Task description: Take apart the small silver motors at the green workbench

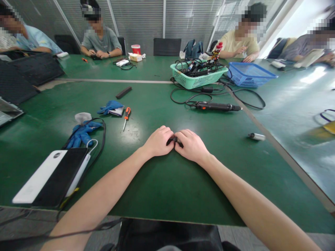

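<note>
My left hand (159,141) and my right hand (192,144) meet over the middle of the green table (167,188). Both are closed around a small black object (175,139), whose kind I cannot make out because the fingers cover most of it. Left of my hands lies a screwdriver (127,116) with an orange and black handle. Beyond my right hand a black electric screwdriver (217,106) rests on its side with its cable attached. A small silver and black cylinder (257,137) lies farther right.
Blue gloves (83,132), a black cable and a white-and-black tablet-like device (44,174) lie on the left. A green basket (195,82) full of tools and cables stands beside a blue basket (248,82). A dark bar (124,92) lies farther back. Several people sit around the table.
</note>
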